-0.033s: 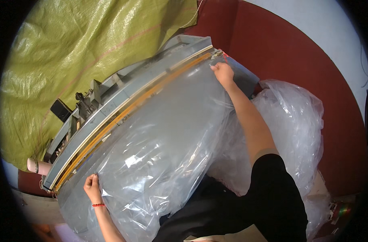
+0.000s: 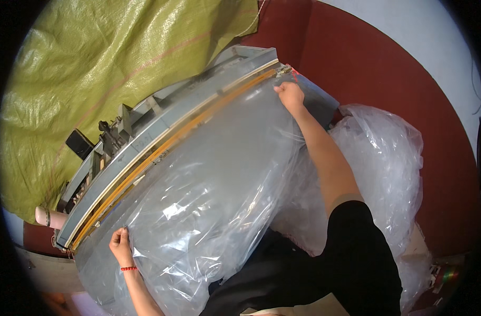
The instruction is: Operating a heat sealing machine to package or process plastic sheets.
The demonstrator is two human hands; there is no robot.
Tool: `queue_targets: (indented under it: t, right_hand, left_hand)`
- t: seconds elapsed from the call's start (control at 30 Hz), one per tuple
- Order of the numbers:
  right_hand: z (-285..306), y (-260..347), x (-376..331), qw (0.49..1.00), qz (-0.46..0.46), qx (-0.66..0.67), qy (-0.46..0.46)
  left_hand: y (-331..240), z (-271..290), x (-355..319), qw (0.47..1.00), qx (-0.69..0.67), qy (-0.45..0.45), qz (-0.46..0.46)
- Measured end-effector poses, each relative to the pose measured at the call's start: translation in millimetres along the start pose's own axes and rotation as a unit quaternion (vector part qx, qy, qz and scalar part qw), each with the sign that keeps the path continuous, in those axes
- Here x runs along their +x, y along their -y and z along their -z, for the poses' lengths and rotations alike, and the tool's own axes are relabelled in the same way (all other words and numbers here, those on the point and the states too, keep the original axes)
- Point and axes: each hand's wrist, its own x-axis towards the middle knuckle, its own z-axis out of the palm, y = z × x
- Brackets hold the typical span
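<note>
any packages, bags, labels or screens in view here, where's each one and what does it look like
Clear plastic bag: large, see-through, crinkled, spread before the long grey sealing machine; left hand and right hand hold its edge.
Heap of clear plastic bags: right side, glossy, bunched.
Woven sack sheet: upper left, yellow-green.
Labels or screens: none that I can make out.

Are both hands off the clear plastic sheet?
No: left hand and right hand each grip an edge of the clear plastic sheet.
</note>
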Motion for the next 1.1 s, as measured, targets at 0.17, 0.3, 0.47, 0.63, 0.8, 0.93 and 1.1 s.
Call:
queue_targets:
  t: [0.17,0.3,0.47,0.63,0.8,0.93,1.1]
  right_hand:
    - [-11.2,9.1,2.3,0.994,-0.043,-0.095,0.021]
    - [-14.3,15.8,4.3,0.989,-0.078,-0.115,0.043]
    - [-29.0,18.6,8.7,0.976,-0.039,-0.21,0.047]
    - [-60.4,21.1,-0.5,0.972,0.056,-0.23,-0.008]
    - [-22.1,31.2,-6.7,0.978,0.053,-0.198,0.033]
    - [-40.8,-7.1,10.0,0.985,0.078,-0.153,0.018]
    - [-47.9,8.3,2.3,0.981,0.053,-0.183,0.048]
  left_hand:
    - [-6.8,-2.3,-3.4,1.0,-0.001,-0.009,0.008]
    - [-21.9,-0.3,-12.1,0.997,-0.052,0.02,0.051]
    - [-92.0,12.4,-43.6,0.994,-0.046,0.097,-0.014]
    - [-100.4,97.4,-85.6,0.861,0.295,0.405,0.087]
    - [-14.7,215.3,-136.2,0.752,0.432,0.36,0.344]
    - [-14.9,330.6,-153.9,0.584,0.679,0.328,0.299]
    - [-105.4,364.2,-106.7,0.694,0.648,-0.313,0.024]
